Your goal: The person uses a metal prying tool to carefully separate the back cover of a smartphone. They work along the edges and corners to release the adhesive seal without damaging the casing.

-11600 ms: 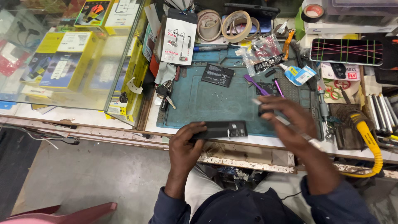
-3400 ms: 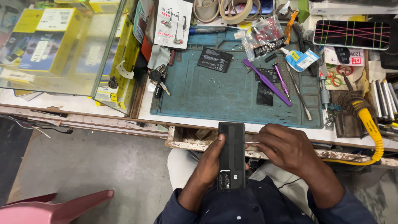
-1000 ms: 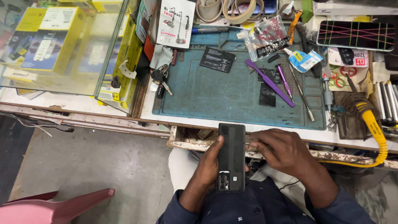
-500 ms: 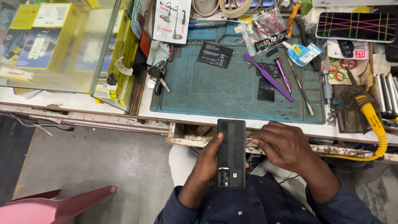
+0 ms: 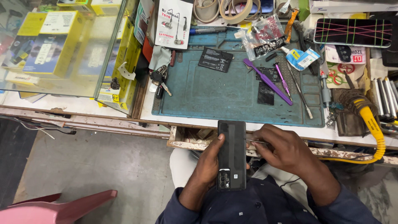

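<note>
The person sits at the counter [image 5: 232, 124] and holds a flat black phone [image 5: 231, 154] over their lap, just past the counter's near edge, at about 6 o'clock from the big teal rubber work mat [image 5: 215, 93]. The phone lies back side up, with its little camera lenses at the end nearest the person.

The left hand [image 5: 208, 162] wraps the phone from the 9 o'clock side. Its grip is clamped on the phone, with the thumb pressed on the left edge.

The right hand [image 5: 286, 150] sits at 3 o'clock from the phone. Its fingers are pinched together on a thin silver metal tool [image 5: 256, 142], and the tip of that tool touches the phone's right edge.

On the mat, at 12 o'clock from the phone, lies a flat black battery [image 5: 215, 59]. At about 1 o'clock lie a long purple plastic pry stick [image 5: 267, 81] and a thin screwdriver with a pink handle [image 5: 282, 78]. A bunch of keys [image 5: 159, 81] lies just off the mat's left edge, at 11 o'clock.

Far off at 10 o'clock stands a glass case with yellow boxes [image 5: 62, 45] inside. At 3 o'clock, a thick yellow cable [image 5: 373, 128] curls along the counter's edge. A pink plastic chair [image 5: 58, 207] shows at 8 o'clock on the floor.
</note>
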